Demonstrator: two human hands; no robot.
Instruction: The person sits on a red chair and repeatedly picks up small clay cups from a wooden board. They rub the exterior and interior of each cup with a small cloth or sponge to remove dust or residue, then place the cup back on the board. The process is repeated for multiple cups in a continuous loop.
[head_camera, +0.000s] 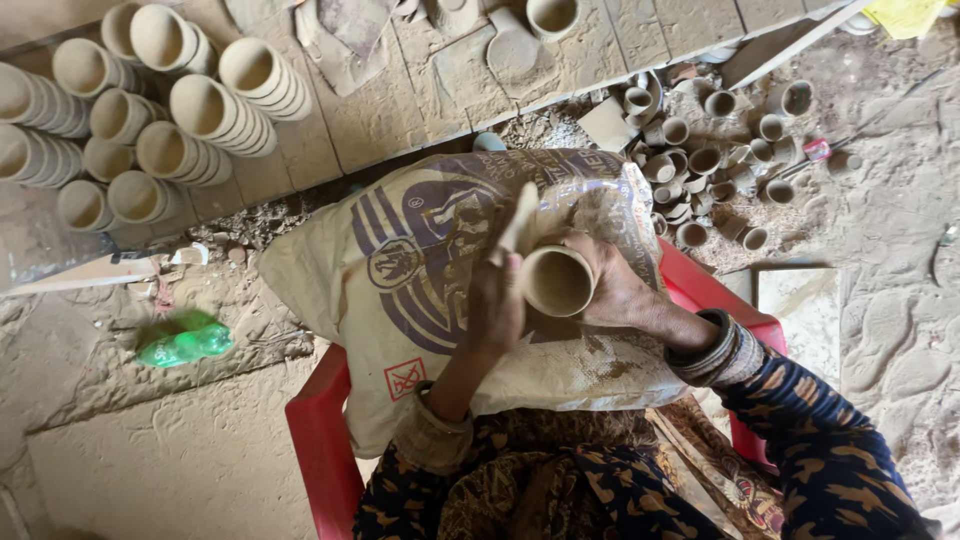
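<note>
Two bare hands work over a printed woven sack (420, 270) that is draped across a red plastic chair (318, 440) near the middle of the scene. The right hand (615, 285) is wrapped around a small unfired clay cup (557, 281), fingers clasped about its wall so the open mouth faces up toward the camera; the cup sits just above the sack, at the centre of the view. The left hand (497, 305) is closed around a flat wooden paddle (520, 220), whose pale blade rises away from the fingers and lies against the cup's left side. Both forearms wear dark patterned sleeves, and the right wrist carries bangles (705, 345). To the far left, rows of stacked clay cups (205, 115) lie on their sides on a dusty paved floor (400, 110), mouths turned toward the viewer. To the far right, well apart from the hands, a loose heap of small clay cups (715, 165) lies scattered on the dirt, some upright and some tipped. A crumpled green plastic bag (183, 338) lies on the ground to the left of the chair. A yellow cloth (905, 15) shows at the far right corner, and a single clay cup (552, 14) stands at the far edge.
</note>
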